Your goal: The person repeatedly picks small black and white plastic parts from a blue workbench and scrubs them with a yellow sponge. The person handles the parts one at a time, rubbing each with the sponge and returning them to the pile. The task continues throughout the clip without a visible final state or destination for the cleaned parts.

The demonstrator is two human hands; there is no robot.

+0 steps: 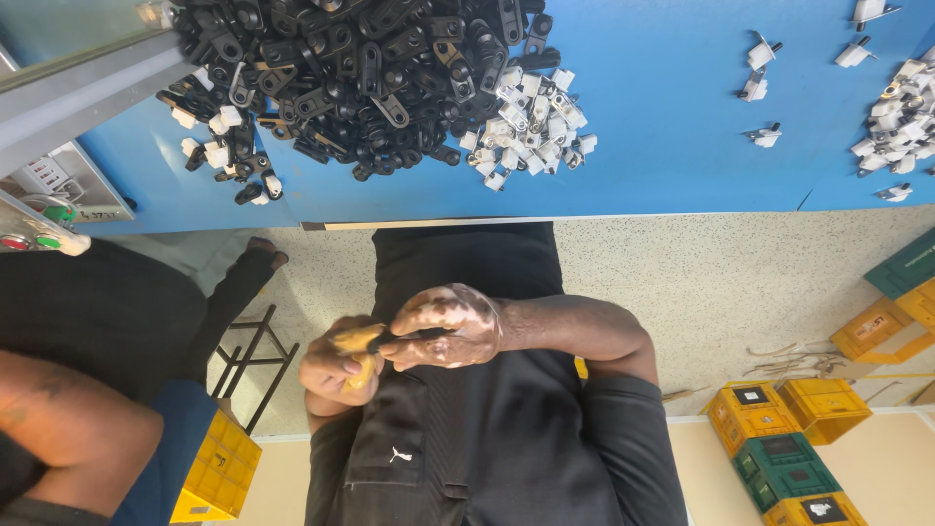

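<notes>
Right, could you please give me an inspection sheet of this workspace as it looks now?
Surface: blue table, bare in the middle stretch.
Job's things: yellow piece and slim black piece, held over the lap, off the table.
Clutter: heap of black parts; pile of white parts beside it; loose white parts; second white pile at the right edge.
Hands: left hand grips the yellow piece; right hand grips the slim black piece against it.
Cables: nothing seen.
Surroundings: speckled floor; yellow and green crates; button box; another person's arm.
</notes>
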